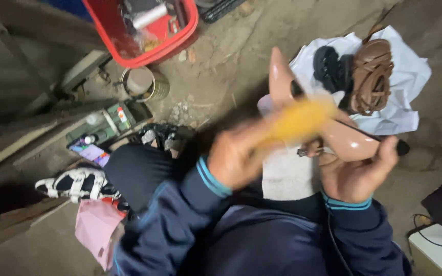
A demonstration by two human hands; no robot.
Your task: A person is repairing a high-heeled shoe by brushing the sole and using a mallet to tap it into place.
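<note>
My right hand [356, 171] grips a pale pink high-heeled shoe [282, 76] near its heel, the pointed toe aimed away from me. My left hand [236, 153] holds a yellow cloth or sponge [300, 120] pressed against the shoe's side; it is blurred by motion. A whitish cloth [287, 176] lies over my lap under the shoe. Both arms wear dark blue sleeves with light blue cuffs.
A brown strappy sandal [370, 76] and a black shoe [329, 66] lie on white paper [410, 76] on the ground ahead. A red tub of tools [180, 38] and a tin can [141, 83] stand at upper left. A black-and-white sneaker [75, 184] and pink cloth [95, 230] lie at left.
</note>
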